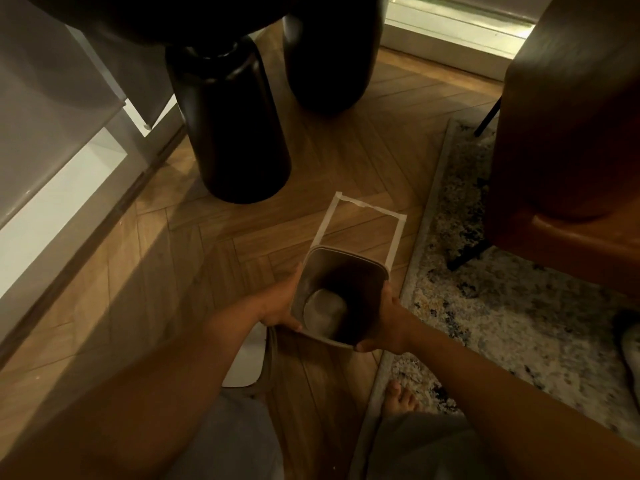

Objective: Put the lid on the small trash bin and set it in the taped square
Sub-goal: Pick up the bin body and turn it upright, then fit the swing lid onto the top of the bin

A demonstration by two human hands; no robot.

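Both hands (332, 317) grip bin (341, 299) above herringbone floor (214, 258).

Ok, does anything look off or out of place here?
Two small things. The bin has no lid on; both hands, left and right, hold it open-topped at the near edge of the taped square. A white flat piece, possibly the lid, lies on the floor behind. The tape's far edge looks wrinkled.

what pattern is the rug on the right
Mottled grey, cream and dark-blue speckles on the rug with a plain grey border; head view.
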